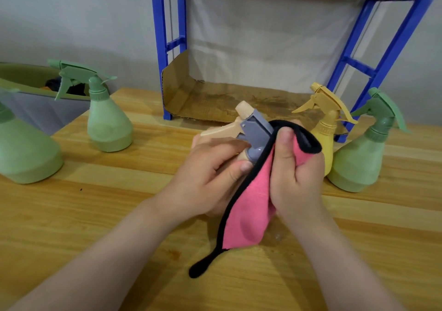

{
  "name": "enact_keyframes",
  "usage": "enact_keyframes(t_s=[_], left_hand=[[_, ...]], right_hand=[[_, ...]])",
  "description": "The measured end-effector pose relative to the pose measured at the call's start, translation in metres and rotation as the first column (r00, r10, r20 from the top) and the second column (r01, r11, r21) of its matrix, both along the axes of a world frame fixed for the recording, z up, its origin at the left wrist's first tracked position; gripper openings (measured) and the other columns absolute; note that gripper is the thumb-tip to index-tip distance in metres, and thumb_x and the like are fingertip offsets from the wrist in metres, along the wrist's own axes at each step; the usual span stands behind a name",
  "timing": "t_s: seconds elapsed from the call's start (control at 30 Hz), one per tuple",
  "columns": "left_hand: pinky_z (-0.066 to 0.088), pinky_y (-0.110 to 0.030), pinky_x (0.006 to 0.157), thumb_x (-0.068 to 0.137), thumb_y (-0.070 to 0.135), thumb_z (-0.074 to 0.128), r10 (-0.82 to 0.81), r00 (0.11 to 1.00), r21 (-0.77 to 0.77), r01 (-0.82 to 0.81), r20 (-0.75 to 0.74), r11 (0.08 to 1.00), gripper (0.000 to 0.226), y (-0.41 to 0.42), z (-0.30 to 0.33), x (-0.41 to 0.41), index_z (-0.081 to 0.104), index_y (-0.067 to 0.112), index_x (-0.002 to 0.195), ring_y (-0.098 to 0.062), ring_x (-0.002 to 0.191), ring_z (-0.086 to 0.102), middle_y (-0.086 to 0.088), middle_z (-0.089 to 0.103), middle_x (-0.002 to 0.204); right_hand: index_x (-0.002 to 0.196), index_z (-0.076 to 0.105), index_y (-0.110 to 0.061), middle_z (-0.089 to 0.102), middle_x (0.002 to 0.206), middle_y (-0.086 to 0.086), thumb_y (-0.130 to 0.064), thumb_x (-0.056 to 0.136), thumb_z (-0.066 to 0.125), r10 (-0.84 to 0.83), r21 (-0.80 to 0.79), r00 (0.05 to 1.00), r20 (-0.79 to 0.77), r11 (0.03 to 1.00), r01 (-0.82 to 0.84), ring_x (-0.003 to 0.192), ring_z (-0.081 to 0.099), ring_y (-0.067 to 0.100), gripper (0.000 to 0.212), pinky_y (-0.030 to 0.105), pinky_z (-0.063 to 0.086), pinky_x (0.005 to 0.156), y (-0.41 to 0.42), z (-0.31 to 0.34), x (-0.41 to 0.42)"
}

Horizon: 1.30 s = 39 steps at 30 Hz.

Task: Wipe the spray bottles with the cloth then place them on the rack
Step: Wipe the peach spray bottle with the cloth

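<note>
The left hand [210, 174] curls round the neck of the grey-and-beige spray bottle [248, 131], just in front of the blue rack [167, 47], nozzle pointing left. The right hand [294, 174] pinches the pink cloth [251, 205] over the sprayer's rear, so the rack lies straight beyond both hands.

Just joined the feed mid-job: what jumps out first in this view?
At centre, the right hand presses a pink cloth with black edging against the grey-and-beige trigger head of a spray bottle, which the left hand grips. Green plastic spray bottles stand on the wooden table at left and right, a yellow one beside the blue metal rack.
</note>
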<state>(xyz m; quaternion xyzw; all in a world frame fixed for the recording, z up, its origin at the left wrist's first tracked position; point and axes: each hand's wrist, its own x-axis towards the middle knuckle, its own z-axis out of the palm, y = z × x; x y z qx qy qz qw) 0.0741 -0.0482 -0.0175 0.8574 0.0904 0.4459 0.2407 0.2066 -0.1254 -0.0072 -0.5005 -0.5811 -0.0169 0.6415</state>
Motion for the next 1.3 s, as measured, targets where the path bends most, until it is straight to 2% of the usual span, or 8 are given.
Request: enact_keyframes(t_s=[0.17, 0.27, 0.37, 0.57, 0.77, 0.9, 1.1, 1.3], left_hand=[[0.037, -0.042, 0.085, 0.100, 0.047, 0.041, 0.235, 0.972, 0.176, -0.232, 0.001, 0.957, 0.015, 0.015, -0.001, -0.013, 0.046, 0.041, 0.087, 0.001, 0.090, 0.041, 0.036, 0.042, 0.083], [0.038, -0.055, 0.092, 0.100, 0.051, 0.039, 0.270, 0.962, 0.169, -0.271, 0.029, 0.948, 0.028, 0.016, 0.001, -0.015, 0.058, 0.030, 0.098, -0.012, 0.096, 0.044, 0.034, 0.042, 0.092], [0.038, -0.048, 0.087, 0.100, 0.055, 0.037, 0.258, 0.965, 0.143, -0.261, 0.037, 0.955, 0.016, 0.012, 0.002, -0.015, 0.047, 0.045, 0.092, -0.011, 0.092, 0.043, 0.034, 0.043, 0.087], [0.035, -0.040, 0.080, 0.098, 0.059, 0.036, 0.184, 0.983, 0.016, -0.184, 0.026, 0.983, 0.022, 0.010, -0.001, -0.012, 0.051, 0.044, 0.093, 0.000, 0.090, 0.048, 0.035, 0.052, 0.086], [0.046, -0.044, 0.084, 0.097, 0.058, 0.042, 0.105, 0.994, -0.052, -0.104, 0.017, 0.993, 0.029, 0.010, -0.001, -0.011, 0.061, 0.040, 0.112, -0.016, 0.096, 0.061, 0.022, 0.063, 0.099], [0.045, -0.019, 0.096, 0.079, 0.070, 0.060, -0.045, 0.994, -0.420, 0.082, 0.099, 0.904, 0.032, 0.003, 0.003, -0.017, 0.065, 0.058, 0.109, -0.001, 0.119, 0.057, 0.018, 0.066, 0.116], [0.044, -0.045, 0.103, 0.088, 0.046, 0.065, -0.340, 0.927, -0.549, 0.369, 0.158, 0.750, 0.040, -0.002, 0.011, -0.023, 0.065, 0.032, 0.125, -0.021, 0.122, 0.058, 0.002, 0.065, 0.126], [0.048, -0.017, 0.090, 0.088, 0.015, 0.059, -0.372, 0.915, -0.608, 0.385, 0.156, 0.695, 0.042, -0.007, 0.014, -0.023, 0.068, 0.045, 0.115, -0.002, 0.111, 0.064, 0.018, 0.070, 0.115]], right_hand=[[0.077, 0.067, -0.021, 0.067, 0.070, -0.013, -0.038, 0.086, 0.057, 0.199, -0.132, 0.822, -0.534, 0.940, -0.314, 0.074, 0.064, 0.002, 0.022, 0.018, 0.052, 0.071, 0.002, 0.014, -0.008], [0.079, 0.070, -0.023, 0.071, 0.074, -0.008, -0.023, 0.093, 0.061, 0.170, -0.127, 0.725, -0.667, 0.934, -0.335, 0.078, 0.067, 0.009, 0.016, 0.029, 0.053, 0.079, 0.003, 0.014, -0.009], [0.087, 0.067, -0.021, 0.072, 0.075, -0.008, -0.015, 0.094, 0.061, 0.140, -0.122, 0.689, -0.711, 0.941, -0.317, 0.077, 0.067, 0.009, 0.011, 0.030, 0.054, 0.079, 0.003, 0.016, -0.010], [0.090, 0.077, -0.022, 0.077, 0.095, -0.002, -0.008, 0.096, 0.055, 0.330, -0.061, 0.676, -0.659, 0.872, -0.485, 0.094, 0.072, 0.012, 0.027, 0.022, 0.056, 0.080, -0.003, 0.024, -0.004], [0.093, 0.074, -0.019, 0.076, 0.091, -0.006, -0.008, 0.078, 0.072, 0.418, -0.082, 0.784, -0.459, 0.859, -0.506, 0.092, 0.071, 0.009, 0.019, 0.022, 0.053, 0.082, -0.003, 0.022, 0.002], [0.085, 0.079, -0.021, 0.077, 0.088, -0.008, -0.006, 0.079, 0.071, 0.451, -0.065, 0.745, -0.492, 0.834, -0.548, 0.089, 0.072, 0.007, 0.018, 0.019, 0.053, 0.080, -0.006, 0.024, 0.002], [0.081, 0.080, -0.030, 0.076, 0.085, -0.012, -0.018, 0.067, 0.078, 0.513, -0.094, 0.708, -0.486, 0.775, -0.625, 0.084, 0.072, 0.002, 0.019, 0.016, 0.054, 0.073, -0.018, 0.035, 0.008], [0.090, 0.079, -0.025, 0.076, 0.092, -0.008, -0.017, 0.076, 0.069, 0.515, -0.100, 0.733, -0.444, 0.784, -0.612, 0.090, 0.072, 0.007, 0.018, 0.019, 0.054, 0.078, -0.013, 0.032, 0.008]])
